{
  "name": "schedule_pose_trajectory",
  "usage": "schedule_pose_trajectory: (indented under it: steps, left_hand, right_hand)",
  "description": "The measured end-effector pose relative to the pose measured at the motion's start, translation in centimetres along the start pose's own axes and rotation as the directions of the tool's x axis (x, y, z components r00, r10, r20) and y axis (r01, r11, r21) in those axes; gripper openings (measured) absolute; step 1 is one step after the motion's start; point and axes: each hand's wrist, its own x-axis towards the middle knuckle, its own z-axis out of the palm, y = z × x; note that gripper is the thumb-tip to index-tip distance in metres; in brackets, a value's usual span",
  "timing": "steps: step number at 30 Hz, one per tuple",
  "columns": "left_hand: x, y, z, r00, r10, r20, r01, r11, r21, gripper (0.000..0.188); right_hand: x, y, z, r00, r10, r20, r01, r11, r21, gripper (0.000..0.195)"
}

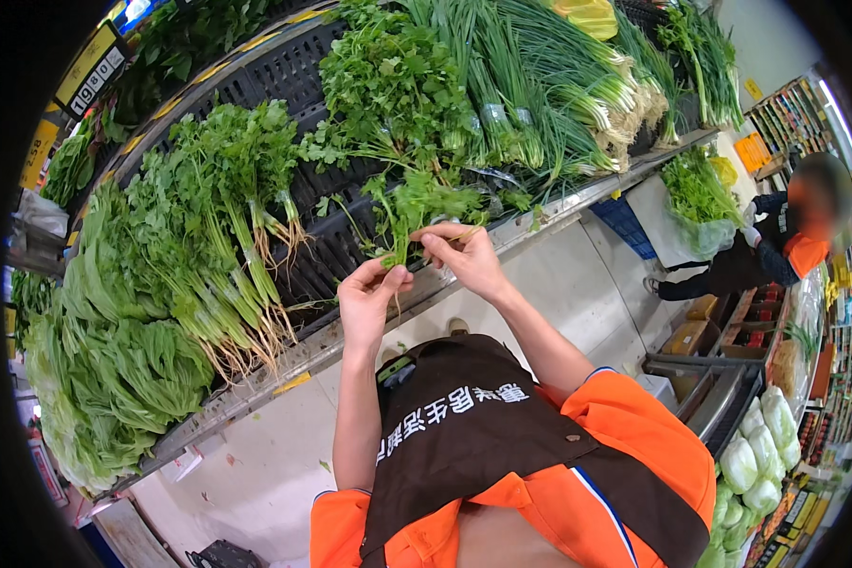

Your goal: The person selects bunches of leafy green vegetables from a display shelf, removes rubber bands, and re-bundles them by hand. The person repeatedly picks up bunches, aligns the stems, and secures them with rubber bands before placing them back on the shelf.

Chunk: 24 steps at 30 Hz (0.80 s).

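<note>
My left hand [375, 295] pinches the stems of a small coriander bunch [401, 231] between thumb and fingers. A thin root dangles below those fingertips. Close beside it, my right hand [465, 259] has thumb and forefinger together at the bunch, with a thin yellowish stem across the fingers. The leafy end points away from me over the black slatted crate [319, 248] and looks blurred. Beyond my hands lies a larger pile of coriander [394, 89]. To the left, more rooted bunches [234, 241] rest with their roots towards me.
Lettuce [121, 369] fills the shelf's left end, and spring onions [532, 78] lie to the right. A metal edge [312, 351] runs along the shelf front. On the right, a person [760, 234] in an apron stands by bagged greens [703, 192]. A blue crate [621, 224] stands below.
</note>
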Motion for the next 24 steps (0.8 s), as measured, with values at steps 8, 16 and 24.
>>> schedule_pose_trajectory:
  steps: [8,16,24]
  left_hand:
    - [-1.2,-1.2,-0.5,0.995,0.088,-0.056,-0.086,0.995,0.043,0.015]
    - [-1.7,-1.0,-0.8,0.992,0.026,-0.126,-0.044,0.989,-0.142,0.019]
    - [-1.7,-1.4,-0.8,0.993,-0.075,-0.087,0.041,0.939,-0.343,0.018]
  right_hand:
    - [0.4,0.1,1.0,1.000,0.018,-0.006,-0.018,0.999,0.041,0.015]
    - [0.2,0.6,1.1,0.997,0.071,-0.025,-0.067,0.991,0.112,0.013]
    - [0.1,0.4,1.4,0.998,0.036,-0.058,-0.025,0.984,0.178,0.010]
